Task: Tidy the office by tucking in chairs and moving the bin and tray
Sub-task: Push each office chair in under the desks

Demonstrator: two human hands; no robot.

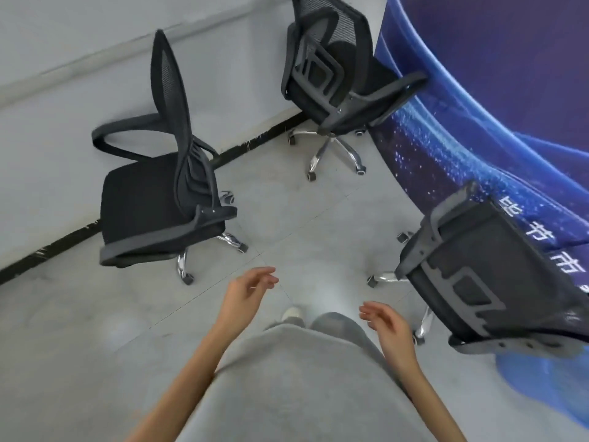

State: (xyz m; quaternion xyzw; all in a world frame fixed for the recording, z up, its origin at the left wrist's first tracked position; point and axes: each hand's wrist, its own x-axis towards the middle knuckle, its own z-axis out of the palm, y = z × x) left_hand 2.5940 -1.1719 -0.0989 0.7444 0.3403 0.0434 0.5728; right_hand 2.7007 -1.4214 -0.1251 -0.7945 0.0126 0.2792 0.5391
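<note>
- Both hands are held out low over the grey tiled floor (95, 330), in front of the person's grey top, and neither touches anything.
- The left hand (247, 293) has its fingers loosely bent and spread, released and holding nothing; it hangs near the chrome base of the left chair, but apart from it.
- The right hand (384, 323) is likewise relaxed, its fingers softly curved toward the left and empty; it is near the right chair without touching it.
- The left chair (159, 199), black mesh with grey arms, stands out on the floor by the dark strip at the foot of the pale wall (63, 43); its seat faces left and its back is seen edge-on.
- The middle chair (331, 78) stands further off, its back toward the camera and its seat and one arm pushed up against the blue-draped desk (497, 74).
- The right chair (490, 279) is closest on the right, its back toward the camera, set just beside the desk drape, which carries printed white characters.
- One pale shoe (293, 313) and a grey trouser leg show between the hands.
- No bin or tray can be made out in this view.
</note>
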